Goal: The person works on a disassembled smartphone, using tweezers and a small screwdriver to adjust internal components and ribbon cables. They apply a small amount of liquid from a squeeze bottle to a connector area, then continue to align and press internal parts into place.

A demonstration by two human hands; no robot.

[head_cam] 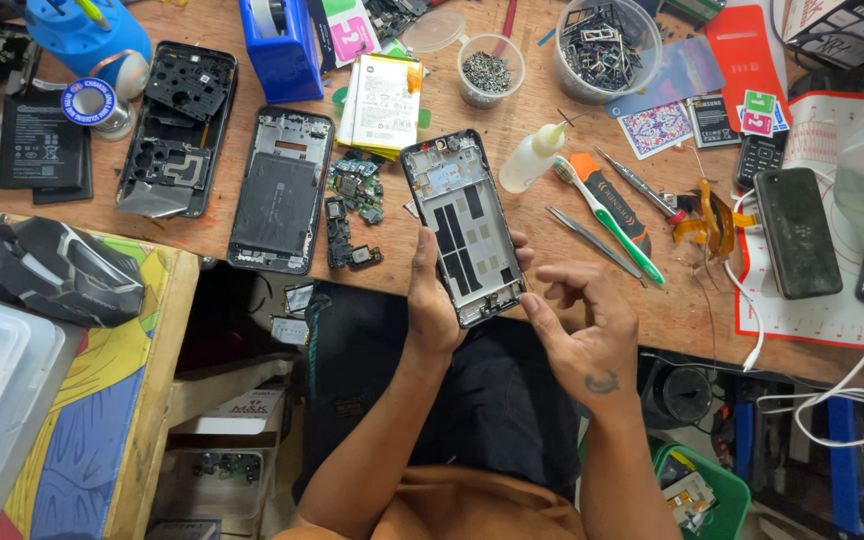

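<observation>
Item 1: opened phone frame (463, 228), held above the worktop (512, 120) edge in my left hand (434, 300), grip closed round its lower end. Right hand (584, 335): grip loose, holding nothing, fingertips just beside the frame's lower corner. Risk, as I judge it: the one-handed hold could slip, dropping it. Labels: white battery pack (380, 103) behind; red card (747, 55) far right; pink-white packet (350, 30) at top.
</observation>
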